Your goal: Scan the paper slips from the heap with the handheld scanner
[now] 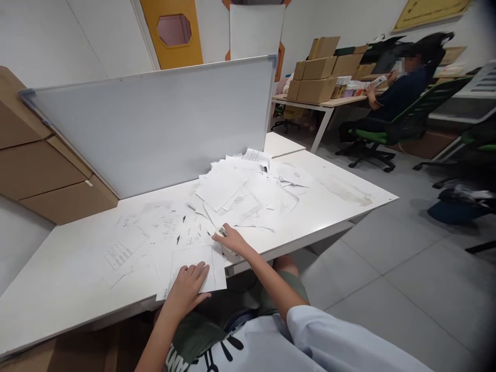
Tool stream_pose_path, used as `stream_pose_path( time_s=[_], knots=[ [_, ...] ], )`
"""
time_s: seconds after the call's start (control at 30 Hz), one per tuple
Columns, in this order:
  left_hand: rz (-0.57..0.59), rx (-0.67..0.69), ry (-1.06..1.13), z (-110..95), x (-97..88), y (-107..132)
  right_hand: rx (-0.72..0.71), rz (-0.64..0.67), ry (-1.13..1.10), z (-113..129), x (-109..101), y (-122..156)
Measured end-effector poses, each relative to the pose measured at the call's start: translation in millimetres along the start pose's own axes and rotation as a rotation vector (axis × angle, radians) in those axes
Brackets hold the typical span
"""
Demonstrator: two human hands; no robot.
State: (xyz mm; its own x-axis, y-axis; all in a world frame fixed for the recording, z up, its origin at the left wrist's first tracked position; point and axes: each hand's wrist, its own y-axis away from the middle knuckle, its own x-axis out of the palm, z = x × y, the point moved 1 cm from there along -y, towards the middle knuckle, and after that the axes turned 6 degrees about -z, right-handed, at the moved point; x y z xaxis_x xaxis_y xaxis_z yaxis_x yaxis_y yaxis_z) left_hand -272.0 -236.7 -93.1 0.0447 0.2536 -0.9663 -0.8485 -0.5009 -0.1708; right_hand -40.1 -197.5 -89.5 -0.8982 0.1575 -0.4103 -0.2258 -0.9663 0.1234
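My left hand (188,287) lies flat with fingers spread on a white sheet (191,261) at the near edge of the white desk (333,206). My right hand (231,241) is closed round a small white object with a dark tip (223,232), resting on the papers. A loose heap of white printed papers (244,194) spreads across the desk's middle, and flatter sheets (132,243) lie to the left.
A whiteboard panel (155,124) stands upright along the desk's back. Cardboard boxes (42,165) sit at the left. At a far table with stacked boxes (321,72), another person (395,93) sits in a green office chair. Grey tiled floor (387,268) lies right.
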Motion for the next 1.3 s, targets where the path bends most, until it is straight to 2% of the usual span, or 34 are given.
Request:
stream_pose_path(
  time_s=[0.13,0.23,0.3,0.4,0.5,0.57,0.7,0.83,1.03,1.2,1.3],
  knots=[
    [0.018,-0.031,0.014,3.0,-5.8,6.2,0.007,0.020,-0.003,-1.7,2.4,1.2],
    [-0.030,-0.041,0.011,9.9,-10.6,10.9,0.012,0.047,-0.051,-6.1,1.5,4.0],
    [-0.124,-0.052,-0.016,14.8,-15.5,12.7,0.017,0.072,-0.119,-9.5,-1.7,7.2],
    [-0.345,-0.172,-0.107,17.4,-20.6,10.1,0.031,0.079,-0.239,-11.6,-8.6,15.0],
    [-0.475,-0.292,-0.171,8.1,-16.3,-1.2,0.041,0.091,-0.365,-8.8,-14.4,23.2],
    [-0.452,-0.324,-0.167,-4.0,-8.5,-12.1,0.048,0.131,-0.449,-6.3,-16.7,25.8],
    [-0.300,-0.346,-0.008,-26.1,9.5,-28.0,0.092,0.177,-0.542,-4.0,-17.5,22.3],
    [-0.236,-0.312,0.099,-30.5,20.3,-23.0,0.155,0.139,-0.512,-3.3,-13.1,15.3],
    [-0.192,-0.375,0.029,-28.5,20.7,-8.4,0.199,0.098,-0.449,-6.5,-5.3,11.6],
    [-0.198,-0.469,0.064,-36.8,15.1,-15.0,0.166,0.086,-0.384,-9.8,-2.0,14.4],
    [-0.226,-0.548,0.178,-35.5,14.9,-19.6,0.155,0.070,-0.312,-10.9,-1.0,20.7]
  ],
)
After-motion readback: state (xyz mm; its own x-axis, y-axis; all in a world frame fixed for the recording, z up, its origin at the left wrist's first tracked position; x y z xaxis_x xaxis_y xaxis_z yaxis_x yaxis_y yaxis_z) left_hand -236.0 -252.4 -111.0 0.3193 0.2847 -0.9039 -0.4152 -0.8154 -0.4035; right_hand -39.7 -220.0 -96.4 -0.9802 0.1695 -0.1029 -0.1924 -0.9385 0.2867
